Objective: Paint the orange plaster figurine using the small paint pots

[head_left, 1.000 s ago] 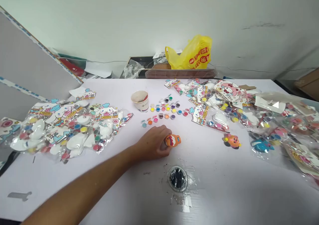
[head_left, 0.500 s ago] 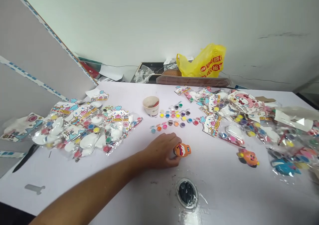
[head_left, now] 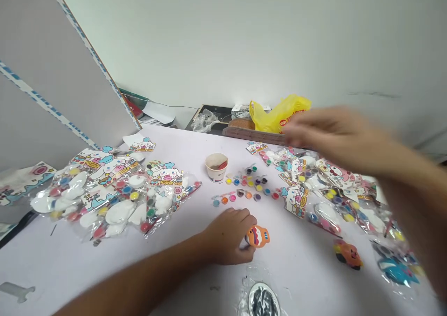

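Note:
My left hand (head_left: 232, 237) rests on the white table, its thumb and fingers closed around one end of a small orange painted figurine (head_left: 258, 236). White, red and purple patches and blue stripes show on the figurine, which looks fish-shaped. Raised above the packets on the right is my right hand (head_left: 324, 132), smeared by motion, so its fingers are unclear; I make out nothing in it. Beyond my left hand lie strips of small paint pots (head_left: 248, 195) in many colours. A paper cup (head_left: 216, 167) with a red stick inside stands behind them.
Clear packets of white figures and paints (head_left: 118, 199) are heaped at left, with more packets (head_left: 324, 209) at right. An orange-and-yellow figurine (head_left: 348, 254) and a bagged blue one (head_left: 398, 270) lie right. A round black, silver-rimmed insert (head_left: 263, 302) is near me. A yellow bag (head_left: 279, 113) stands behind.
My right hand has come into view from the right, over the packets there. My left hand still holds the orange figurine on the table. The view has tilted slightly upward.

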A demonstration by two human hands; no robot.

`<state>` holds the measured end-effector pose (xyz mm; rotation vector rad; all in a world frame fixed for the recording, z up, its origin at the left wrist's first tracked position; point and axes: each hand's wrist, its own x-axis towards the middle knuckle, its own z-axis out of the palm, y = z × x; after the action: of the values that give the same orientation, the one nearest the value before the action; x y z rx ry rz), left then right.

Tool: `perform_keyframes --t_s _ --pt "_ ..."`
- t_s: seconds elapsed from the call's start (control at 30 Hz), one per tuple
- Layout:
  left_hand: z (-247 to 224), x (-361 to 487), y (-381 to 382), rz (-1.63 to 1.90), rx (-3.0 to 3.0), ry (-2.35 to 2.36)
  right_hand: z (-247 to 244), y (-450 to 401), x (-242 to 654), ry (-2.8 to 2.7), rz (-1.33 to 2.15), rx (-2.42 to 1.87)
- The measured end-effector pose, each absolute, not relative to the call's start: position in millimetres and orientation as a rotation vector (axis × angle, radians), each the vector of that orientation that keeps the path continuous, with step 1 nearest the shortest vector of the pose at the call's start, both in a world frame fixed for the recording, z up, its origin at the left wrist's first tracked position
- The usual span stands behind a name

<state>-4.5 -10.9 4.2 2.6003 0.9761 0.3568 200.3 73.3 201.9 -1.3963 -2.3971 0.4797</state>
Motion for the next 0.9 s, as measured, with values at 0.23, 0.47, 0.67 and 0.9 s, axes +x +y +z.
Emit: perform_keyframes --t_s 0.23,0.47,0.67,0.9 --pt "-1 -5 -11 0.407 2.599 0.979 147 124 100 -2.994 0.120 -1.274" --pt "-4 -6 -11 0.433 2.590 0.995 130 145 54 -3.213 -0.076 -1.343" --pt "-3 -6 -11 0.392 2.582 1.003 129 139 38 -3.308 -0.185 -1.378" --pt "-4 -6 -12 0.448 2.592 1.007 132 142 38 -3.275 -0.174 -1.380"
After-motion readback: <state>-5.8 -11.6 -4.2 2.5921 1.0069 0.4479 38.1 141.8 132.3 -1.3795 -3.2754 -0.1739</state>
